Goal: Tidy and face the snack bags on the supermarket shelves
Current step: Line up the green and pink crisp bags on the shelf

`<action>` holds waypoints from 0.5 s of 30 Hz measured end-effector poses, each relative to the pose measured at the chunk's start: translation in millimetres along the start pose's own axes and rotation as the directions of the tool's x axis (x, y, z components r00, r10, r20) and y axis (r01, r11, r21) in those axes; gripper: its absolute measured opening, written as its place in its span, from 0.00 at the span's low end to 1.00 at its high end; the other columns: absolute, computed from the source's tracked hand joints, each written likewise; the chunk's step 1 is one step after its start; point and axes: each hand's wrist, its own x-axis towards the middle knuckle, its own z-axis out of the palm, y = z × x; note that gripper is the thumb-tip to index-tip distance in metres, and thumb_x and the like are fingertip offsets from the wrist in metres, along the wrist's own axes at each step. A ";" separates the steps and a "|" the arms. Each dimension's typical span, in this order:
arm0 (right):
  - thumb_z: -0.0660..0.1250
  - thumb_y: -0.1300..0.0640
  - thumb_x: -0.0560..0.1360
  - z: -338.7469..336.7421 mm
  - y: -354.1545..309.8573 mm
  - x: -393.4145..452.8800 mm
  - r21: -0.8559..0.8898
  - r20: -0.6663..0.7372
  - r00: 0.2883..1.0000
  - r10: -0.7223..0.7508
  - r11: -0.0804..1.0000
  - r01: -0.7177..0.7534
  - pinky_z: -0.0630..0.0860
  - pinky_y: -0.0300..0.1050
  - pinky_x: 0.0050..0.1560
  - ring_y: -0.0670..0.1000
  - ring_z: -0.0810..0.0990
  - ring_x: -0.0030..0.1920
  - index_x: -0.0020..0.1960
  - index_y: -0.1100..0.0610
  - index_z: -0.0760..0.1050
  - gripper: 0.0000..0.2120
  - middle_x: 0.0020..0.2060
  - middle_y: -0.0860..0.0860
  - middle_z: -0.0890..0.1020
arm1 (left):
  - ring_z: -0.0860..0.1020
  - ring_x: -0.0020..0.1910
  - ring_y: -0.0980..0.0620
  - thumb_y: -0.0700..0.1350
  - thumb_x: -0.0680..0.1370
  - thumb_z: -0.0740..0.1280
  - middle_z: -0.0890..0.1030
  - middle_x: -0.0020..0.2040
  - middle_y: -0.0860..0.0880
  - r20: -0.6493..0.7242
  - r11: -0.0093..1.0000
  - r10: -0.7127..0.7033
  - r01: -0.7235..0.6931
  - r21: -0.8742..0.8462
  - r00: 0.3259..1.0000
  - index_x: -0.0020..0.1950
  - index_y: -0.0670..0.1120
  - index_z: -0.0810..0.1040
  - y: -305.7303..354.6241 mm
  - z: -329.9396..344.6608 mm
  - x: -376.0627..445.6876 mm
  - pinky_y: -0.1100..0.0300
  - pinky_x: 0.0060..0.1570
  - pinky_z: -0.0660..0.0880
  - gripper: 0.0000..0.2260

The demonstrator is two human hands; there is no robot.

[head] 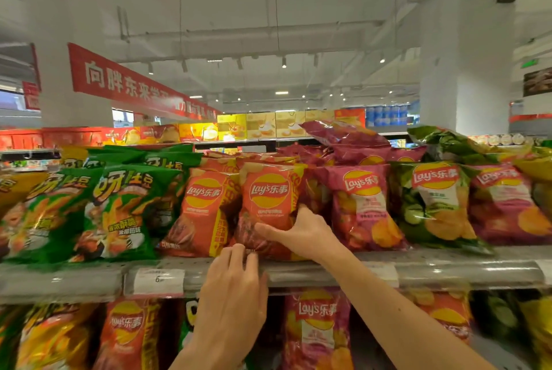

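Note:
An orange-red Lay's bag [268, 199] stands upright at the front of the top shelf [448, 268], label facing me. My right hand [301, 232] grips its lower right side, thumb across the front and fingers behind its edge. My left hand [233, 286] pinches the bag's bottom left corner at the shelf lip. A second orange-red Lay's bag [203, 214] stands just to its left, touching it.
Green snack bags [119, 214] fill the shelf's left part; pink Lay's bags [364, 208] and a green Lay's bag [433, 205] stand to the right. A price tag [158, 281] sits on the shelf rail. More bags [316, 330] hang on the lower shelf.

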 end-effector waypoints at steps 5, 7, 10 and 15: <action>0.64 0.29 0.72 -48.2 32.8 -17.0 -0.101 -0.628 0.743 -0.233 0.970 0.219 0.76 0.41 0.53 0.48 0.80 0.55 0.61 0.52 0.79 0.31 0.51 0.46 0.83 | 0.76 0.49 0.47 0.52 0.74 0.71 0.77 0.49 0.49 -0.059 1.000 -0.001 0.001 0.001 0.998 0.53 0.45 0.80 -1.5 10.2 2.3 0.52 0.49 0.78 0.13; 0.68 0.38 0.76 -69.8 53.4 -11.2 -0.156 -0.710 0.678 -0.190 0.981 0.111 0.71 0.46 0.63 0.53 0.73 0.64 0.67 0.56 0.75 0.28 0.60 0.52 0.79 | 0.75 0.49 0.47 0.53 0.75 0.70 0.76 0.49 0.49 -0.077 0.999 -0.028 0.027 -0.018 0.997 0.55 0.45 0.78 -1.2 12.4 2.4 0.52 0.50 0.78 0.14; 0.69 0.33 0.74 -86.2 79.6 -1.6 -0.057 -0.561 0.825 0.067 0.991 -0.119 0.67 0.56 0.71 0.59 0.66 0.74 0.79 0.58 0.60 0.44 0.72 0.58 0.69 | 0.74 0.48 0.47 0.54 0.74 0.70 0.75 0.48 0.49 -0.083 0.998 -0.063 0.060 -0.032 0.995 0.54 0.46 0.77 -0.1 13.4 2.0 0.52 0.49 0.78 0.14; 0.71 0.29 0.70 -85.6 91.2 6.3 0.002 -0.322 0.919 0.229 0.970 -0.241 0.77 0.60 0.62 0.58 0.79 0.62 0.72 0.55 0.64 0.42 0.62 0.54 0.78 | 0.74 0.49 0.47 0.53 0.73 0.72 0.74 0.48 0.48 -0.092 0.997 -0.059 0.055 -0.044 0.994 0.51 0.46 0.78 -2.1 16.5 0.5 0.52 0.48 0.78 0.13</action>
